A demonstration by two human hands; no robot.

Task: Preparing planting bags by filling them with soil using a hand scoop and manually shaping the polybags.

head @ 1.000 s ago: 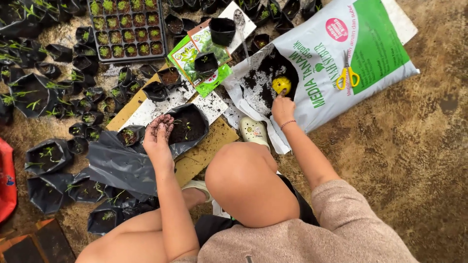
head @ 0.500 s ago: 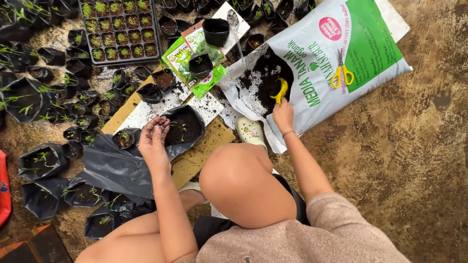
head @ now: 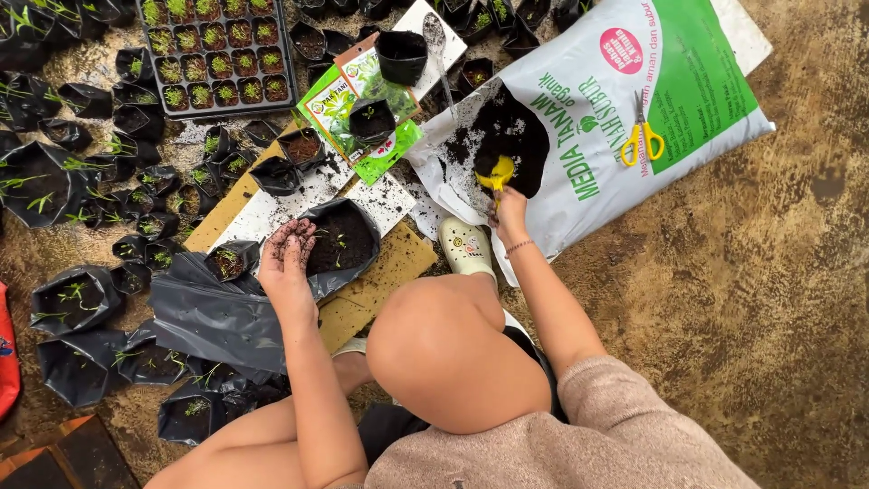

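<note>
Soil fills the torn mouth of one big white-and-green soil bag (head: 625, 109), which lies on the ground and serves as the landmark. One pair of yellow scissors (head: 642, 140) lies on top of the bag. One yellow scoop (head: 497, 173) sits in the dark soil at the bag's opening, and the right hand (head: 510, 213) closes its grip around the scoop's handle just below that opening.

Left of the bag stands one large black grow bag (head: 339, 240), holding dark soil and a few thin green sprouts. The left hand (head: 288, 258), dusted with soil, rests on the near rim of this grow bag with fingers loosely curled — whether the grip holds anything I cannot tell. Farther left of the soil bag, one black seedling tray (head: 217, 54) carries rows of cells with small green shoots. Between tray and soil bag lie two green seed packets (head: 358, 104), with two small black pots standing on them. Many small black grow bags with seedlings — too many to count surely — spread over the ground left of the tray.

Half a second ago the scoop stood more on edge in the soil; it now lies lower and nearer the bag's lip, with the right hand drawn slightly left.
</note>
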